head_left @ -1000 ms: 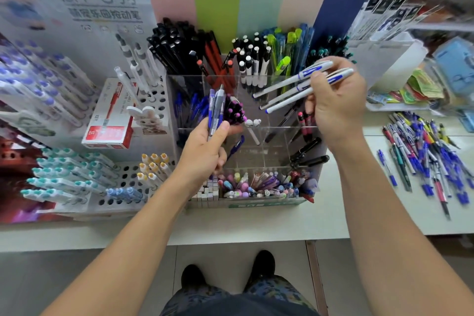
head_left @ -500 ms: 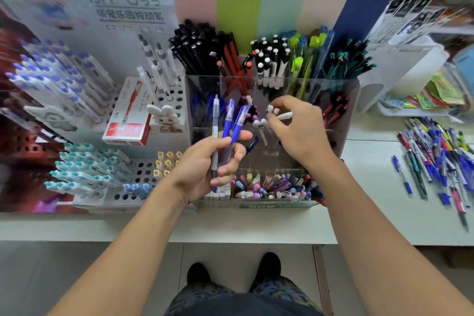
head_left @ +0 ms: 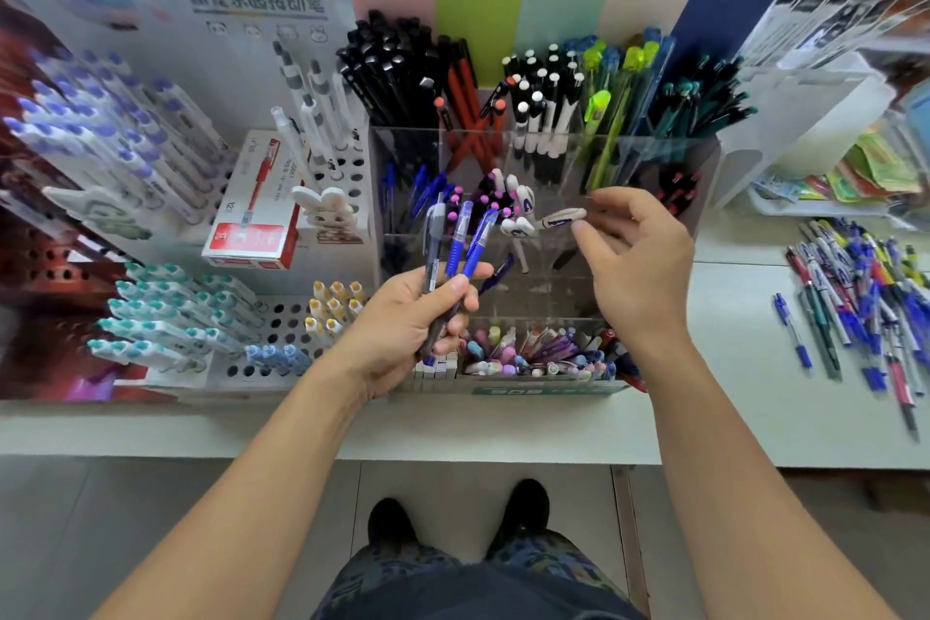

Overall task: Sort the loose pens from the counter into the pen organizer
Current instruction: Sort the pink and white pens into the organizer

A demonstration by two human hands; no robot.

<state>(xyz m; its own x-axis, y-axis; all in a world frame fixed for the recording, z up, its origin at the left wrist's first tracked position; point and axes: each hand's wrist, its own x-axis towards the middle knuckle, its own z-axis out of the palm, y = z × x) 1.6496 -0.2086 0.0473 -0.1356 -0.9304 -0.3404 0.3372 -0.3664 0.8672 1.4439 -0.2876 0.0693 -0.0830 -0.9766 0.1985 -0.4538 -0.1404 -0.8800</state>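
Head view: left hand grips three pens, tips up

Red pen box, rabbit figure

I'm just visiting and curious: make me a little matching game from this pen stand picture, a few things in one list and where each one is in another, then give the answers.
Things:
1. blue pens
2. white pens with blue print
3. loose pens
4. red and white box

Places:
A. spread on the counter at the right
B. gripped in the left hand
C. left of the clear organizer, by the bunny figure
D. standing in a middle compartment, beside the right hand

Pairs: 1-B, 2-D, 3-A, 4-C
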